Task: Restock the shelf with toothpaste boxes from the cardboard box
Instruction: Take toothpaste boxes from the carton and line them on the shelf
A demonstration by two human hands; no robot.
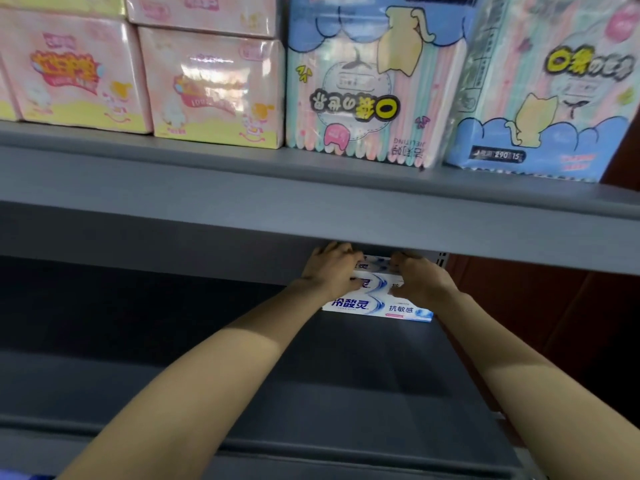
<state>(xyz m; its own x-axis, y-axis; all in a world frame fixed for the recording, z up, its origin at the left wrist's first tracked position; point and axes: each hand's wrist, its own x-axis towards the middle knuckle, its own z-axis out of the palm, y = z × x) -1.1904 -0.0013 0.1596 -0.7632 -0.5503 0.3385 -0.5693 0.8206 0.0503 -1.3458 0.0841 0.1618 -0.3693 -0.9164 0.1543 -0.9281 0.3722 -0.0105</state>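
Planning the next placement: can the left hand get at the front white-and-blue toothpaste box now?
Probably yes: the left hand already rests on the stacked white-and-blue toothpaste boxes, and nothing lies between.

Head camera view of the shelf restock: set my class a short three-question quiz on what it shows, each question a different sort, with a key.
1. True or false: both hands rest on the stacked toothpaste boxes.
2. Where do the boxes sit? A) on the upper shelf B) at the back of the lower shelf C) on the floor
3. Fill in: above the boxes, the upper shelf holds pink and blue ______.

Key: 1 true: left hand and right hand both touch them. 2 B. 3 soft packs.
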